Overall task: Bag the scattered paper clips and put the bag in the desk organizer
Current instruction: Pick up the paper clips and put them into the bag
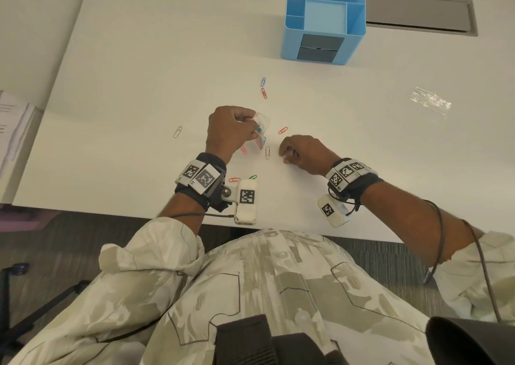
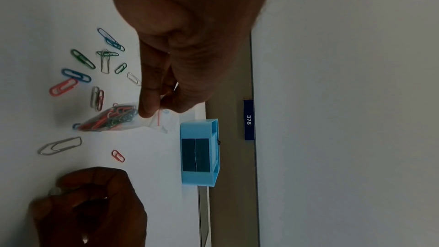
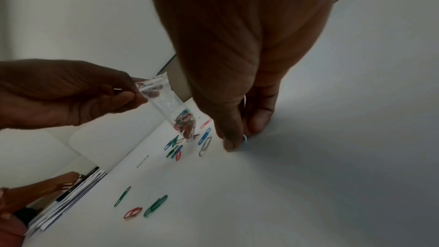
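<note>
My left hand (image 1: pixel 250 127) pinches the top of a small clear zip bag (image 1: pixel 263 123) that hangs just above the white table. The bag (image 2: pixel 111 119) holds several coloured paper clips at its bottom. To its right, my right hand (image 1: pixel 287 155) is curled with its fingertips down on the table, pinching a blue paper clip (image 3: pixel 244 137). Loose clips lie around both hands: a red one (image 1: pixel 282 130), a silver one (image 1: pixel 267 152), a blue and red pair (image 1: pixel 264 89), another silver one (image 1: pixel 177 132). The blue desk organizer (image 1: pixel 323 24) stands at the far side.
A second clear plastic bag (image 1: pixel 430 101) lies flat on the table's right side. A stack of papers (image 1: pixel 14 124) sits off the left edge. A grey cable hatch (image 1: pixel 418 16) runs behind the organizer. More clips (image 1: pixel 234 179) lie by my left wrist, close to the table's near edge.
</note>
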A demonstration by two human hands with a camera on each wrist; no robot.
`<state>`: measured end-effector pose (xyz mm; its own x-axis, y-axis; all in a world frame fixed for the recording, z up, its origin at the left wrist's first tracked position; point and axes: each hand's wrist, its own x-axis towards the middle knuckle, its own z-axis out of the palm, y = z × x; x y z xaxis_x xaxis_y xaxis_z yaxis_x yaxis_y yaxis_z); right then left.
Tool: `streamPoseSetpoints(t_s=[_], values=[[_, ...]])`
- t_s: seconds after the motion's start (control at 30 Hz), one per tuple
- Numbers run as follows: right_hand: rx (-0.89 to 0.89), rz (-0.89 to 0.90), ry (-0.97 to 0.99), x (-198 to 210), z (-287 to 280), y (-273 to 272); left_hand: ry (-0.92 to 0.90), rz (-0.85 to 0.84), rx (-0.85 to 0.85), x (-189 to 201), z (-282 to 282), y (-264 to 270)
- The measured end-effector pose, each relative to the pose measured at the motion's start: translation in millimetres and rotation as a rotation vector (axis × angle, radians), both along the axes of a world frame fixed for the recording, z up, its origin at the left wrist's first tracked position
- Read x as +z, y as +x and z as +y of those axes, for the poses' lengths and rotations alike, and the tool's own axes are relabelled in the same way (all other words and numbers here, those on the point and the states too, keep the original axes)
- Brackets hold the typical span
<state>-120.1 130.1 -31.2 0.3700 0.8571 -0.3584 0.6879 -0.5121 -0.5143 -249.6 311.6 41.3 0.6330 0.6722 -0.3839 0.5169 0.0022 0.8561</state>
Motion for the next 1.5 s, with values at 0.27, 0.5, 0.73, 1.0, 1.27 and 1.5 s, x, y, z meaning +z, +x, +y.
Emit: streamPoseSetpoints(t_s=[0.27,0.5,0.73,1.0,1.27,1.5], values=[[-0.075,-0.051,0.196,3.9,15.0,13.8,-0.012,-0.003,0.010,0.5,1.3,-1.9],[-0.093,-0.136,0.129,3.8,37.3,33.1,-0.007,0.004,0.010,-0.7,3.5,-0.5],[-0.109,-0.091,0.042,3.8,41.3,34.1,-0.008,0.003,0.018,-2.5,7.2,1.3],[-0.022,-0.164,-0.037,-2.4,39.8,24.2,-0.035,-0.006,0.024,-2.7,9.5,6.0],[-0.201,-0.072,0.207,19.1,36.6,13.5,-0.025,-0.009,0.029,-1.0,12.9,5.7],[-0.329,0.147,0.471,67.4,55.0,6.6,0.024,0.028,0.011,-5.1,11.6,9.0]])
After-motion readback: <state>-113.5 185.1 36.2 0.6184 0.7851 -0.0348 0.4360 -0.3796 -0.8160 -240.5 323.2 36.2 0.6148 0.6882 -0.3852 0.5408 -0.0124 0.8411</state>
